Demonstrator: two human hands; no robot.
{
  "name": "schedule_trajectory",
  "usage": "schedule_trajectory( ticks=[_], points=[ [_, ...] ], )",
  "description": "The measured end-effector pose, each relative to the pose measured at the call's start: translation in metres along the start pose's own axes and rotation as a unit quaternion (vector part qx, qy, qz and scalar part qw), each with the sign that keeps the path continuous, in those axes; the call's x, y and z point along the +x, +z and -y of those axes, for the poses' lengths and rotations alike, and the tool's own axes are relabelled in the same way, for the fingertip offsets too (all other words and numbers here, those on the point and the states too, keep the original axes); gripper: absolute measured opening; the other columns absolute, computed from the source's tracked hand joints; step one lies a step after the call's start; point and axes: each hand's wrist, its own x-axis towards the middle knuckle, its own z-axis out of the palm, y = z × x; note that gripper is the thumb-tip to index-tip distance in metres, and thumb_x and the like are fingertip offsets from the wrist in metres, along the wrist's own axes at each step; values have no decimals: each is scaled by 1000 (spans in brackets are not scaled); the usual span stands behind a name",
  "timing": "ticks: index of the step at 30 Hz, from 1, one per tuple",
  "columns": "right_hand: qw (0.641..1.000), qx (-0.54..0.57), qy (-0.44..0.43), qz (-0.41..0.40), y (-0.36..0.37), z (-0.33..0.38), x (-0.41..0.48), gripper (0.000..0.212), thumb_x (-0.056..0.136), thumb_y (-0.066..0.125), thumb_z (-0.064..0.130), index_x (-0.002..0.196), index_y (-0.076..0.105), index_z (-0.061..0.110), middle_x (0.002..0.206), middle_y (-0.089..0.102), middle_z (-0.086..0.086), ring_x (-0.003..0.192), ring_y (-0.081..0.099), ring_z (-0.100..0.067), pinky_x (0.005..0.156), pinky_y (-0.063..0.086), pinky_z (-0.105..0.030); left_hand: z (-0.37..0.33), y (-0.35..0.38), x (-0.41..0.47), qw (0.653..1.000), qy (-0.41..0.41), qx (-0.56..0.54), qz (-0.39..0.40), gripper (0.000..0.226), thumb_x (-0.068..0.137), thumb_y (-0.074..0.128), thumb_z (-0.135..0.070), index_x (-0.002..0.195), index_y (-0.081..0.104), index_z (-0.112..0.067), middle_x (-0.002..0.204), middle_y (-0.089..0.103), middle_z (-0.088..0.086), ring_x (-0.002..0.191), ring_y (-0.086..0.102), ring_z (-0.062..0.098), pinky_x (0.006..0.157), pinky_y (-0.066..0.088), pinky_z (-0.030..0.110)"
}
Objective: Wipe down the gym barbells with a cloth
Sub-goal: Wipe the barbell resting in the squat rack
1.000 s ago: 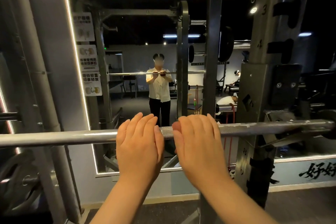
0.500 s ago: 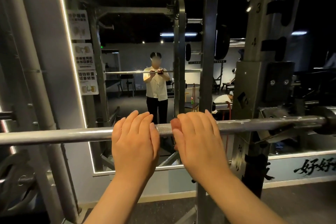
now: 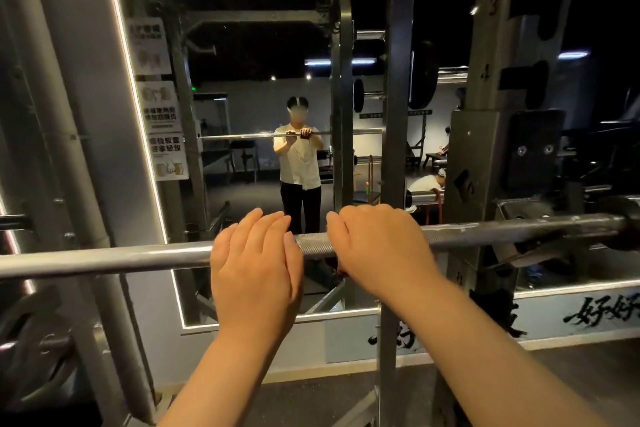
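- Barbell (image 3: 104, 258): spans the view from 9 o'clock to 3 o'clock at chest height. It is kept level and racked so both hands can work on the shaft without carrying its load.
- Left hand (image 3: 256, 267): at 6 o'clock of centre. The fingers (image 3: 266, 229) lie nearly straight across the top of the smooth shaft and hold nothing. Judged function: to steady the bar against rolling.
- Knurled section (image 3: 313, 243): exposed between the two hands, which sit close together but apart.
- Right hand (image 3: 379, 246): just at 3 o'clock of the left hand. Its fingers are curled over the barbell in a closed grip.
- Cloth (image 3: 341, 271): only a small reddish edge shows under the right palm. It is probably wrapped round the shaft so that grip pressure does the wiping. The mirror (image 3: 242, 55) at 12 o'clock shows a dark patch under that hand, which supports this.
- Rack upright (image 3: 485, 156): at 3 o'clock. Its hook carries the right end of the barbell.
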Motion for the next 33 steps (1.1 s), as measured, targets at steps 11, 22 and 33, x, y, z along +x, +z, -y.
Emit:
schedule_trajectory(
  ticks=[11, 22, 33],
  points=[
    [982, 86, 127, -113, 18, -18, -37, 48, 108, 13, 44, 102, 58, 29, 97, 53, 13, 98, 49, -14, 107, 38, -38, -2, 0, -1, 1000, -16, -11, 10, 42, 104, 39, -31, 118, 72, -9, 121, 72, 9, 124, 61, 32, 109, 42, 55],
    [990, 83, 92, -66, 11, -44, -43, 42, 108, 18, 41, 107, 59, 30, 101, 55, 14, 101, 49, -10, 116, 32, -40, -5, 0, 0, 1000, -24, -14, 6, 44, 104, 36, -31, 117, 72, -9, 120, 72, 9, 124, 61, 33, 108, 41, 55],
    [984, 70, 144, -79, 11, -18, -41, 47, 104, 17, 37, 109, 60, 20, 107, 60, 1, 107, 49, -23, 104, 40, -44, -22, -8, 10, 996, -75, -14, 55, 46, 102, 30, -32, 107, 73, -16, 113, 71, 2, 119, 59, 25, 116, 31, 52]
  ],
)
